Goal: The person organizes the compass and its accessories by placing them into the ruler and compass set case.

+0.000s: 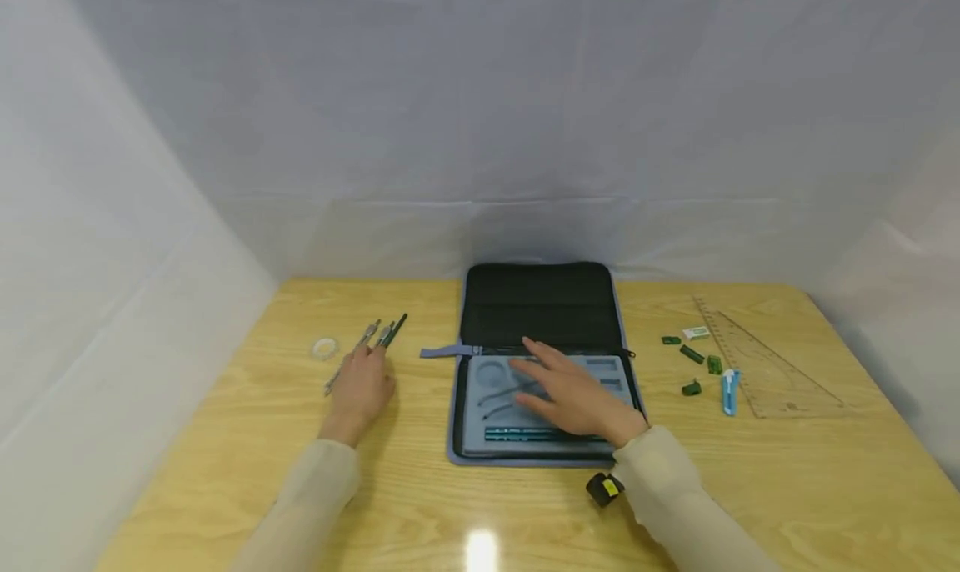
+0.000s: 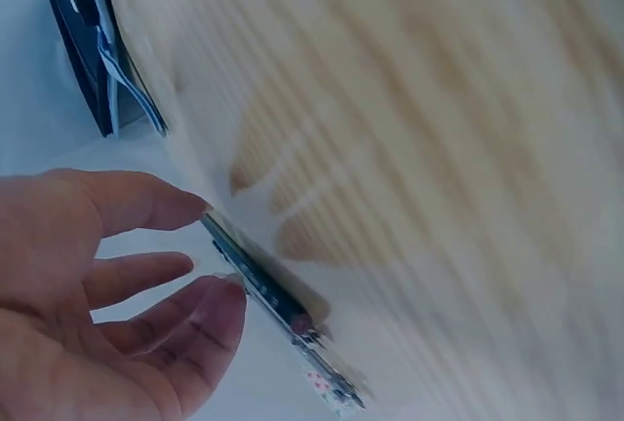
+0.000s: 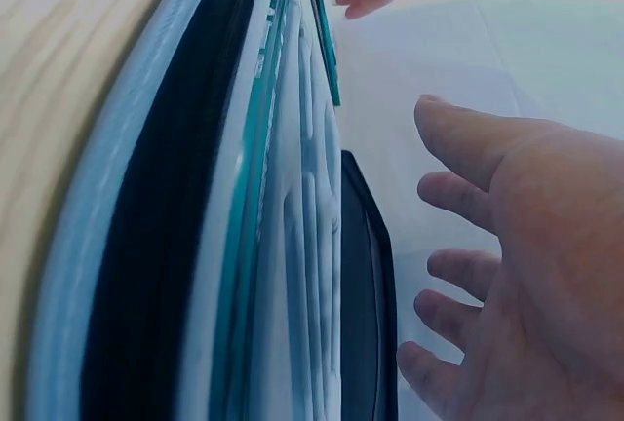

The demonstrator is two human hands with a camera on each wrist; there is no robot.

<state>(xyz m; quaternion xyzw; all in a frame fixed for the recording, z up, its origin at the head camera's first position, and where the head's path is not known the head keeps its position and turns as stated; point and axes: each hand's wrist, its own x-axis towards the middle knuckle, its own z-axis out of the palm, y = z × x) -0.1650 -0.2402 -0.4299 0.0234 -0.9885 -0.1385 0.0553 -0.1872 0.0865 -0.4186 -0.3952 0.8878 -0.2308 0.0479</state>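
My left hand (image 1: pixel 363 388) is over the left part of the table, beside a dark green pencil (image 1: pixel 400 326) and silver compasses (image 1: pixel 369 332). In the left wrist view its thumb and fingers stand apart, the thumb tip right at the end of the pencil (image 2: pixel 255 273) and another fingertip close to a compass (image 2: pixel 327 367). Over an unzipped drawing-set case (image 1: pixel 454 451) is my right hand (image 1: pixel 573 393), its fingers spread and holding nothing. The grey foam insert (image 1: pixel 474 413) has shaped recesses and carries dark teal pencils (image 1: pixel 521 434). The right hand covers part of it.
A clear tape roll (image 1: pixel 325 348) lies left of the compasses. To the right are several small green pieces (image 1: pixel 692 353), a white eraser (image 1: pixel 696 333), a blue cutter (image 1: pixel 730 391) and a transparent set square (image 1: pixel 780 380). A black-and-yellow object (image 1: pixel 604 489) is at the right sleeve.
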